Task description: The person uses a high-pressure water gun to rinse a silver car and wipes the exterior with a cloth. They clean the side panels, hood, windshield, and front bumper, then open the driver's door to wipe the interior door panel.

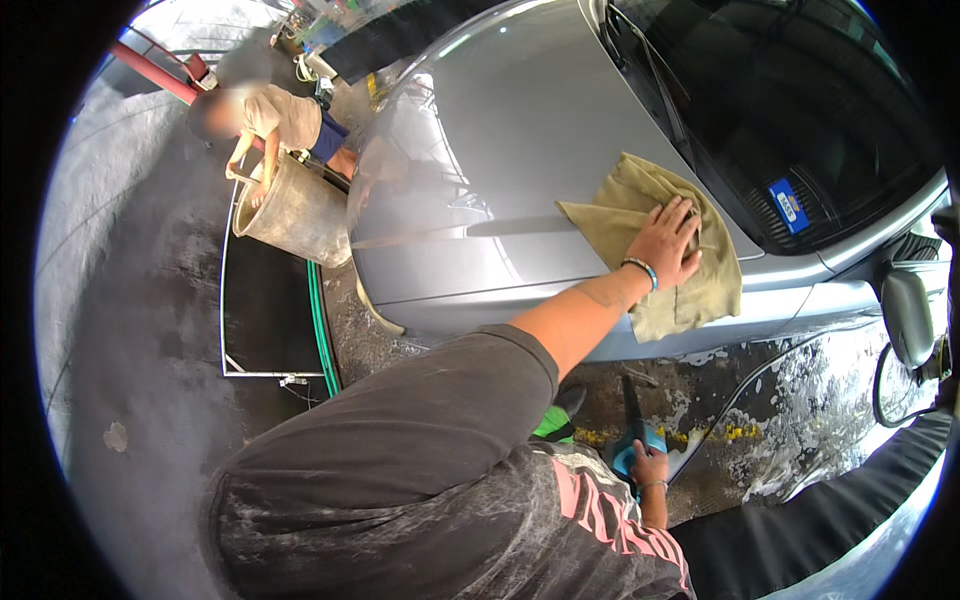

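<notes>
My left hand (667,244) presses palm down on a tan chamois-like cloth (686,296), its fingers slightly spread over the bunched folds. The cloth lies spread on the silver car's hood (510,150), near the base of the windshield, and hangs over the fender side. A beaded bracelet is on that wrist. Low beside the car, my right hand (649,466) grips a teal and black handheld blower (624,454), whose dark nozzle points toward the car. My sleeve and shirt cover the lower part of the view.
A person (285,120) bends over a large grey bin (300,214) by the car's front. Green hoses (319,322) run beside a framed dark panel (270,307). Wipers (660,90) rest at the windshield; a side mirror (907,319) juts out right. A black cable (742,386) crosses the wet, patchy floor.
</notes>
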Demonstrator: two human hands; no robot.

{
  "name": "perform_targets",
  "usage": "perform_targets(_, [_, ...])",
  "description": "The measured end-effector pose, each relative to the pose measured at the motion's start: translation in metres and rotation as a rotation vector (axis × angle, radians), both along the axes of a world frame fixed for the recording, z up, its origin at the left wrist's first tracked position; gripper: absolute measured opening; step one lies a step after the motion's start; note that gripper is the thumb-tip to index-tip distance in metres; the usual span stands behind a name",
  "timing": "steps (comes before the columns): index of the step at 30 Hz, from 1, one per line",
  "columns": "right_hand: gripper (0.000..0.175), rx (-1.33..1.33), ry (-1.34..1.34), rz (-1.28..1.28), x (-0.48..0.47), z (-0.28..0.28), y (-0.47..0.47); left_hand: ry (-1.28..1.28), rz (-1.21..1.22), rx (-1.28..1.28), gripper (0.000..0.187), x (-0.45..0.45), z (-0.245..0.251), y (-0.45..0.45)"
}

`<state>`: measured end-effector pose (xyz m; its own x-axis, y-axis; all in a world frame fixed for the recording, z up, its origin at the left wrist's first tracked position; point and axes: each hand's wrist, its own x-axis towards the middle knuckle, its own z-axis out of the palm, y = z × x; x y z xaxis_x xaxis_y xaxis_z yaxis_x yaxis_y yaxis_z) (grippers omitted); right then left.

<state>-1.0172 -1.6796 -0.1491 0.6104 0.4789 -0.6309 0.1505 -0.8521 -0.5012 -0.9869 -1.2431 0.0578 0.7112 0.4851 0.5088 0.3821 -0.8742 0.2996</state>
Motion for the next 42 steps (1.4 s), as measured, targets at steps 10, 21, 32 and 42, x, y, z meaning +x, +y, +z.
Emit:
perform_targets(10, [0.048, 0.074, -0.009, -0.254, 0.013, 0.071, -0.011, -0.011, -0.01, -0.049, 0.064, -0.003, 0.003, -0.001])
perform_targets(21, [0.048, 0.2, -0.095, 0.063, 0.048, 0.104, -0.006, 0.004, -0.017, -0.048, 0.067, -0.004, 0.003, -0.001])
perform_targets(32, [0.04, 0.288, 0.13, -0.192, 0.16, 0.094, -0.057, 0.513, -0.17, 0.307, 0.125, 0.068, 0.008, -0.062])
perform_targets(42, [0.053, 0.279, 0.119, -0.079, 0.277, 0.082, -0.132, 0.469, -0.189, 0.699, 0.11, 0.262, -0.011, -0.115])
